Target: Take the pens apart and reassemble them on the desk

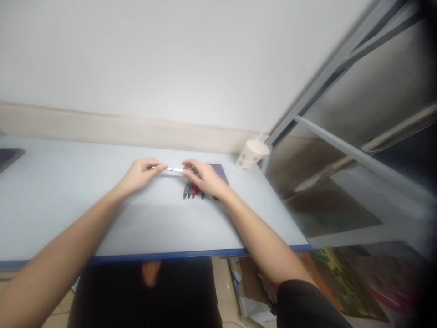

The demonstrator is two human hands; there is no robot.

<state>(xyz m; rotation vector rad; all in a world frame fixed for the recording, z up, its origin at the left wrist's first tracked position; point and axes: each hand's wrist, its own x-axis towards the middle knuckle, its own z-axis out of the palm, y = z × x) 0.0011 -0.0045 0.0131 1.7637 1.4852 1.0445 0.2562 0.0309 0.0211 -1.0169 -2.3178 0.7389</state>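
Head view: L hand [139, 176] and R hand [202, 177] are up on the far half of a pale grey desk [58, 205], apart from each other, w/ a slim white pen [175, 169] lying level btwn them. Each hand pinches one end of it w/ the fingertips; can't tell if it's touching the desk or just clear of it. Pen looks light and stiff, prob a bit slippery on that smooth barrel, so a fingertip pinch near mid-barrel seems the safest hold. Just under R hand is a row of markers [190, 190], grey, red and dark, lying side by side on the desk. R hand's heel is near a dark purple flat pad [220, 174], maybe a notebook, partly hidden by the hand. Further right, near the desk's far corner, a dotted paper cup w/ straw [251, 155] lies tilted. A dark flat slab [8, 157] sits at the far left edge. Beige ledge [102, 129] runs along the wall behind; desk's near edge has blue trim [153, 256]. Grey metal frame [327, 86] fills the right side, and a black sleeve [307, 305] shows at R arm, w/ printed boards [341, 282] on the floor below.
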